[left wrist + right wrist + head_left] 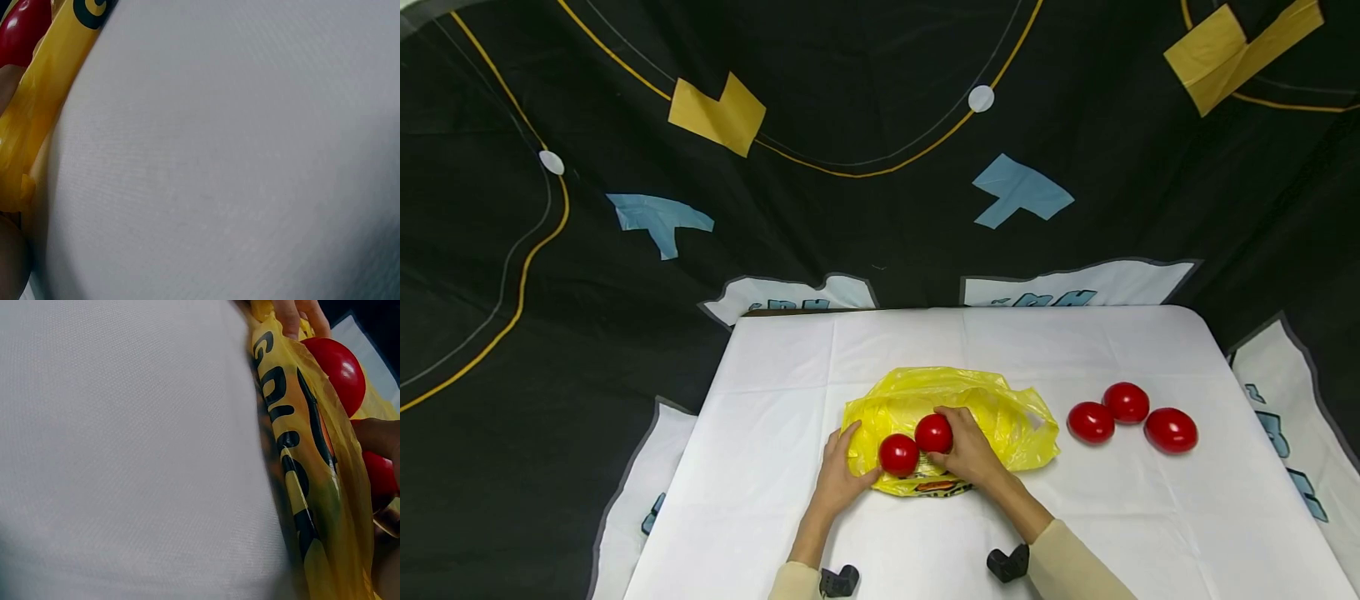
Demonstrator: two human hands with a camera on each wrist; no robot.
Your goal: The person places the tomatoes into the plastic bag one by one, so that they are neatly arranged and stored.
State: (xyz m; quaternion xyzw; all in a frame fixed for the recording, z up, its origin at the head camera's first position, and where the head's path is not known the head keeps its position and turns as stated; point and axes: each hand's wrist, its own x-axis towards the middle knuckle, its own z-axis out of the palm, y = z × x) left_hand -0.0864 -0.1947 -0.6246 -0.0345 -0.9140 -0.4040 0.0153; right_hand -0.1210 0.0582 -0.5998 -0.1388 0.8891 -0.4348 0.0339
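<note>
A yellow plastic bag (1000, 412) with dark print lies spread on the white-covered table, its near edge raised in the right wrist view. My right hand (970, 450) grips a glossy red ball (933, 432) between thumb and fingers, over the bag. Beside it another red ball (898, 455) sits at the bag, close to my left thumb. My left hand (841, 475) holds the left side of the bag, thumb and fingers spread along its edge. The left wrist view shows only a strip of bag (37, 94) and part of a red ball (25, 31).
Three more glossy red balls, slightly oval, lie at the table's right: one nearest the bag (1091, 422), one behind (1126, 402) and one farther right (1171, 431). A black printed cloth (850, 233) hangs behind the white tabletop (775, 358).
</note>
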